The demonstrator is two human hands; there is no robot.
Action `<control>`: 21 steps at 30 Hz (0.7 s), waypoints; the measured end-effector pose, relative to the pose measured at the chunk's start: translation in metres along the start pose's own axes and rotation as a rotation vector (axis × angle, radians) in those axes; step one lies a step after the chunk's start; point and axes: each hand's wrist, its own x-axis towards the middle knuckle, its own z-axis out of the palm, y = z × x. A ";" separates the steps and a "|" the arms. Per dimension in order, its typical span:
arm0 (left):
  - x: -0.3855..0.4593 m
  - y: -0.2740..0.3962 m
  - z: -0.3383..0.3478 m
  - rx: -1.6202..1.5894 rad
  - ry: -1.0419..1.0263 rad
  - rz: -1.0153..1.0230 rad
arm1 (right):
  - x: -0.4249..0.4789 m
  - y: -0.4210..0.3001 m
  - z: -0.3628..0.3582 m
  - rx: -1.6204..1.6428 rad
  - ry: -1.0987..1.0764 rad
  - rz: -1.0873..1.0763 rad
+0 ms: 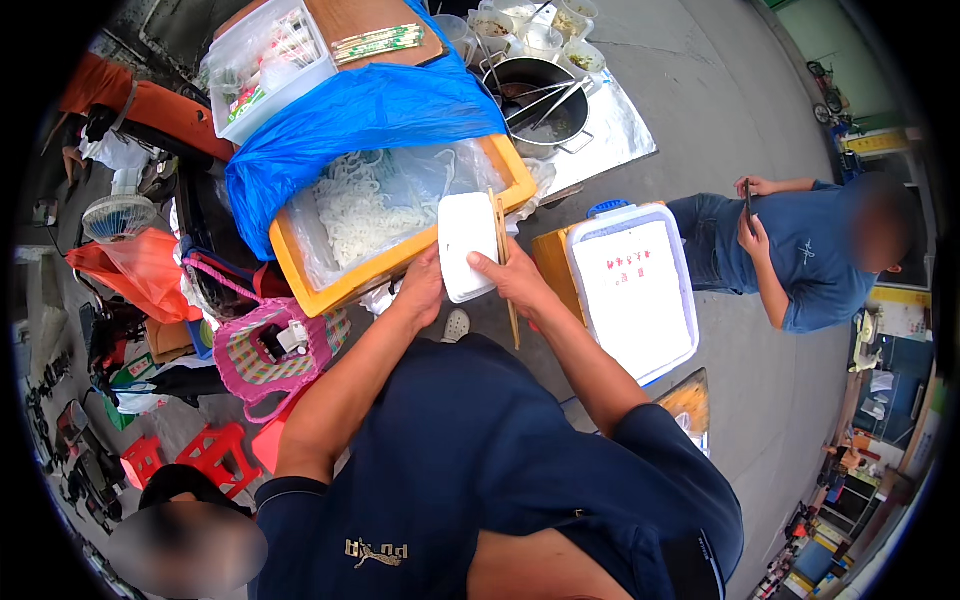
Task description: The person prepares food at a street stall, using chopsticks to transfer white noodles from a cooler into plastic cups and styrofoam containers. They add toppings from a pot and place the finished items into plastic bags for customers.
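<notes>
A white takeaway box (466, 236) lies between my two hands, over the near rim of a yellow crate (360, 291). My right hand (516, 279) grips its right side, the thumb on top. The same hand also holds a pair of long wooden chopsticks (501, 225), which run alongside the box. At the box's lower left edge is my left hand (422, 289), its fingers curled and partly hidden against the side. White noodles (352, 202) fill the left part of the plastic-lined crate. Blue plastic sheeting (375, 101) covers the crate's far side.
A steel pot (547, 131) with utensils and several plastic jugs (538, 41) stand beyond the crate. A lidded tub (634, 300) is at right, near a person (810, 251) holding a phone. A pink basket (274, 352) and red stools (214, 454) are left, near another person (187, 544).
</notes>
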 end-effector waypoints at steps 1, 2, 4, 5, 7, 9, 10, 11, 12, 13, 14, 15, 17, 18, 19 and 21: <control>0.002 -0.007 0.001 -0.013 0.015 -0.009 | -0.005 -0.002 -0.007 0.030 -0.010 0.034; 0.004 -0.013 0.002 -0.025 0.030 -0.018 | -0.010 -0.004 -0.013 0.060 -0.020 0.068; 0.009 -0.021 0.014 -0.022 0.025 -0.090 | -0.012 0.010 -0.034 0.158 -0.012 0.084; 0.008 -0.020 0.018 0.023 0.033 -0.113 | -0.010 0.021 -0.045 0.207 -0.008 0.089; 0.004 -0.018 0.021 0.109 0.041 -0.152 | -0.001 0.046 -0.077 0.308 0.080 0.110; -0.008 -0.018 0.012 0.073 0.050 -0.159 | 0.010 0.065 -0.113 0.372 0.187 0.108; -0.015 -0.019 0.002 0.064 0.046 -0.170 | 0.015 0.070 -0.132 0.380 0.301 0.084; -0.021 -0.019 -0.008 0.057 0.042 -0.181 | 0.022 0.086 -0.163 0.431 0.381 0.064; -0.031 -0.018 -0.021 0.047 0.062 -0.181 | 0.024 0.085 -0.179 0.350 0.555 0.034; -0.038 -0.018 -0.029 0.042 0.080 -0.187 | 0.030 0.103 -0.212 0.356 0.671 0.037; -0.046 -0.019 -0.040 0.032 0.111 -0.187 | 0.032 0.115 -0.241 0.375 0.780 -0.003; -0.057 -0.019 -0.051 0.021 0.156 -0.183 | 0.033 0.125 -0.265 0.390 0.859 -0.017; -0.072 -0.020 -0.070 -0.036 0.197 -0.183 | 0.027 0.147 -0.312 0.323 0.965 0.047; -0.083 -0.018 -0.081 -0.061 0.226 -0.177 | 0.024 0.156 -0.323 0.241 1.030 0.095; -0.096 -0.016 -0.093 -0.072 0.254 -0.168 | 0.018 0.161 -0.325 0.132 1.020 0.113; -0.108 -0.016 -0.109 -0.106 0.258 -0.162 | 0.009 0.185 -0.353 0.000 1.029 0.110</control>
